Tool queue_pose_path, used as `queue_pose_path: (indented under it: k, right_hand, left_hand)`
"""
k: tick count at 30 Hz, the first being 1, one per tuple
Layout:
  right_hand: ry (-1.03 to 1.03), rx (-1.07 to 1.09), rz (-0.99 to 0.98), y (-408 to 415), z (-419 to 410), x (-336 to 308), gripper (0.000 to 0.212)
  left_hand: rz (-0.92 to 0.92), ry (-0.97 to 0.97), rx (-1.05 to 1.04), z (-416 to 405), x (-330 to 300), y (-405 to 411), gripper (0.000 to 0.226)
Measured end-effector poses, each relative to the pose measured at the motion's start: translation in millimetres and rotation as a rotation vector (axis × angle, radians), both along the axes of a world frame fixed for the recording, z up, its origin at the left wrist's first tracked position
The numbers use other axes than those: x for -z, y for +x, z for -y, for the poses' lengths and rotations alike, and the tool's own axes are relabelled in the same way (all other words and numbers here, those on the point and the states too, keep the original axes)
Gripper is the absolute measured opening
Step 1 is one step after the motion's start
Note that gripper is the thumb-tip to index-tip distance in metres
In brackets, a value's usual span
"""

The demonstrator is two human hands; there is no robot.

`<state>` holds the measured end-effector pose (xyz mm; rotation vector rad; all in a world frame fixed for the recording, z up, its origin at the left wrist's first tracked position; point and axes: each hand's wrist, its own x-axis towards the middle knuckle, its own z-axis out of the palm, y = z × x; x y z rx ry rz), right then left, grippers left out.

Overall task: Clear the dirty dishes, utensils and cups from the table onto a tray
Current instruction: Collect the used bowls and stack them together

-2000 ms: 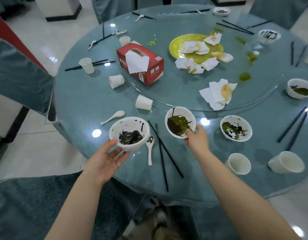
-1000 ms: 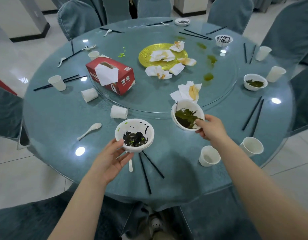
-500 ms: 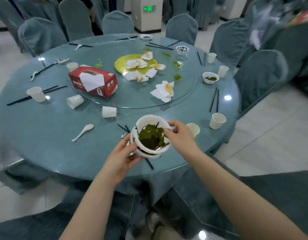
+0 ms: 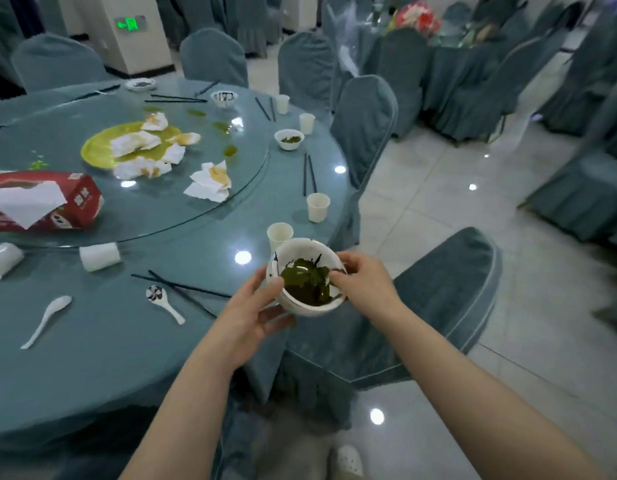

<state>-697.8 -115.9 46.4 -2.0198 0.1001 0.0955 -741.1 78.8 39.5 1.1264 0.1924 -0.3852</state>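
Observation:
Two stacked white bowls (image 4: 300,258) with dark green leftovers hang past the near right edge of the round table (image 4: 92,358). My left hand (image 4: 251,317) cups the stack from below and the left. My right hand (image 4: 364,282) grips its right rim, thumb inside. On the table lie two white spoons (image 4: 45,320) (image 4: 165,303), black chopsticks (image 4: 185,289), paper cups, upright (image 4: 317,206) (image 4: 279,233) and tipped over (image 4: 100,256), a small dirty bowl (image 4: 289,138) and a yellow plate (image 4: 99,147) under used napkins. No tray is in view.
A red tissue box (image 4: 43,202) sits on the glass turntable (image 4: 210,209). Covered chairs (image 4: 449,289) (image 4: 364,123) stand close at the table's right side. Tiled floor (image 4: 456,209) opens to the right, with another table and chairs beyond.
The bowl in my right hand has been set into the one in my left. The stack has moved right, off the table's edge, and my view has swung right.

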Motion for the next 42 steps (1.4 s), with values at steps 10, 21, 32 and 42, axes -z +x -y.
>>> queue_pose_path:
  k: [10, 21, 32, 42]
  right_hand:
    - [0.279, 0.368, 0.016, 17, 184, -48, 0.016]
    - [0.26, 0.389, -0.027, 108, 459, -54, 0.028]
    - [0.297, 0.308, -0.191, 266, 588, -24, 0.015]
    - [0.282, 0.186, -0.216, 449, 653, -43, 0.015]
  left_hand:
    - [0.054, -0.005, 0.261, 184, -36, 89, 0.039]
    - [-0.02, -0.081, 0.314, 459, -18, 194, 0.041]
    - [-0.126, -0.115, 0.123, 567, 18, 330, 0.039]
    - [-0.156, -0.122, -0.158, 607, 17, 501, 0.029]
